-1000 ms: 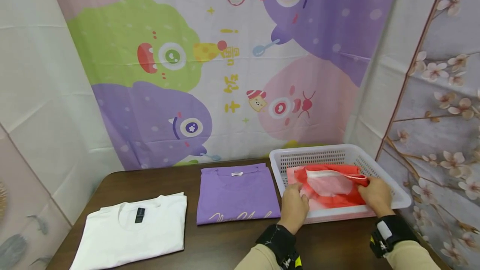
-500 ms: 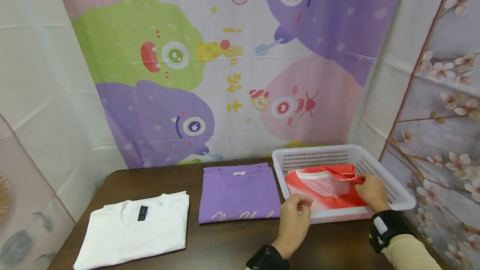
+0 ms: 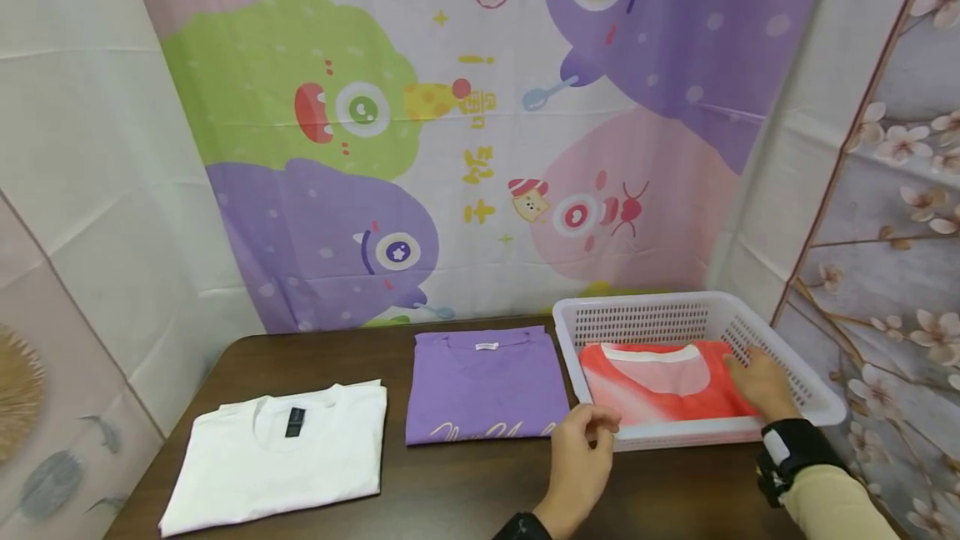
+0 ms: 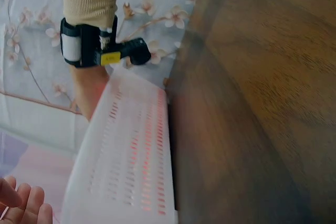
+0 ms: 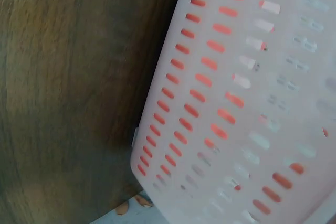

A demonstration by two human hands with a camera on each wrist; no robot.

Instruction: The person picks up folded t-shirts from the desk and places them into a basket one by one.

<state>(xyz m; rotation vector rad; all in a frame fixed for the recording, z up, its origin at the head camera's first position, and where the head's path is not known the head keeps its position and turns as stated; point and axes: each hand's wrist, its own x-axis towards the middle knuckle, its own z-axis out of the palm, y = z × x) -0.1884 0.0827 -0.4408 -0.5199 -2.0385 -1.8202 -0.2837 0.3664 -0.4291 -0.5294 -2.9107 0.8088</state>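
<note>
A folded red and pale pink shirt (image 3: 660,382) lies in a white perforated plastic basket (image 3: 637,307), its pale neckline toward the back. My right hand (image 3: 765,386) reaches over the basket's right front rim, thumb and fingers spread at the shirt's right edge. My left hand (image 3: 581,461) is by the basket's front left corner, fingers loosely bent with nothing in them; its fingertips (image 4: 34,198) show at the lower left of the left wrist view. In the right wrist view, the basket wall (image 5: 210,77) hides the right hand, and red cloth shows through its slots.
To the basket's left on the dark wooden table (image 3: 450,490) lies a folded purple shirt (image 3: 487,386) with gold lettering. A folded white shirt (image 3: 300,457) with a dark neck label lies further left. A cartoon-print curtain (image 3: 480,148) hangs behind the table.
The red shirt now lies flatter in the basket, its raised edge and neckline smoothed down. My left hand has let go of it and drawn back over the front rim; the right remains at its right edge.
</note>
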